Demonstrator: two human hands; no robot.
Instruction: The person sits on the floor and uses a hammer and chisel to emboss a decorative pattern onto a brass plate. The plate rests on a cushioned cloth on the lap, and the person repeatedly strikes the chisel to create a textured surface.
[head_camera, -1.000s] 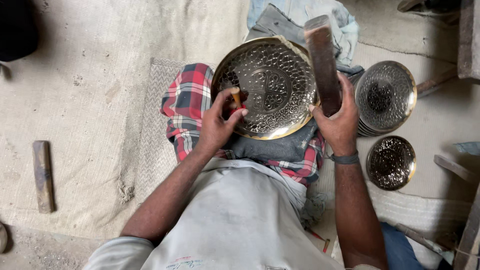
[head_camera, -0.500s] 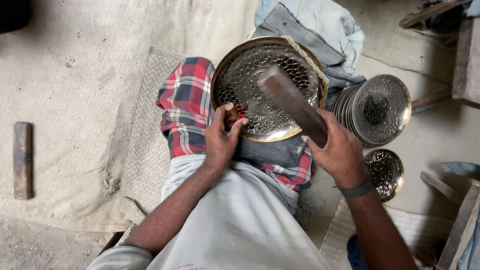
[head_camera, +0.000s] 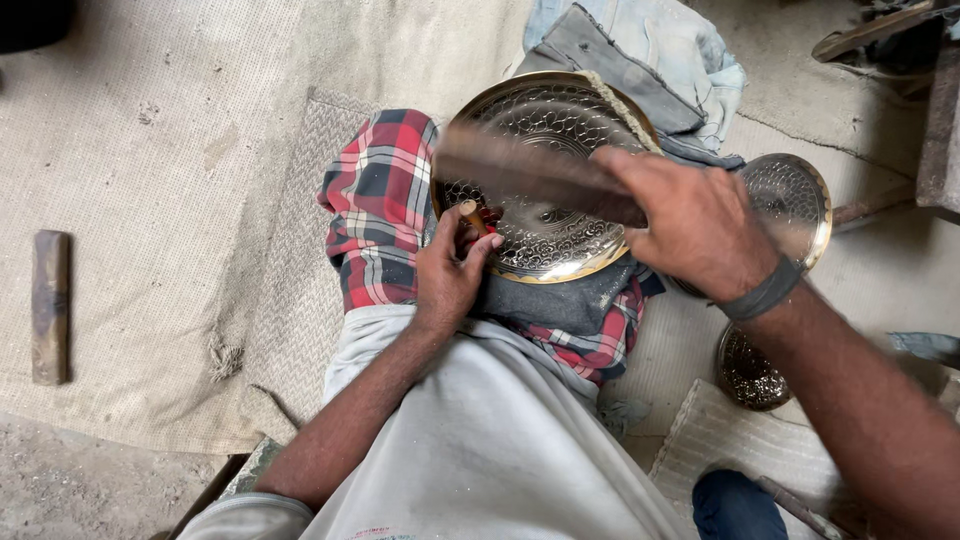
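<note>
Change: right hand (head_camera: 700, 225) has swung the wooden mallet (head_camera: 530, 170) down from upright to lie blurred across the brass plate (head_camera: 545, 175).
Plate: rests on the lap, near edge against the checked cloth (head_camera: 380, 205).
Left hand (head_camera: 450, 275): fingers closed round a small punch (head_camera: 472, 215), tip on the plate's near-left rim.
Right hand: fist closed on the mallet handle, above the plate's right edge.
Technique: judged best with the punch held steady and strikes square.

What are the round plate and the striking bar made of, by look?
Round plate: likely brass, polished golden rim, shiny embossed pattern. Striking bar in the right hand: probably wood, matte brown, motion-blurred, so uncertain. Punch in the left hand: unclear.
</note>
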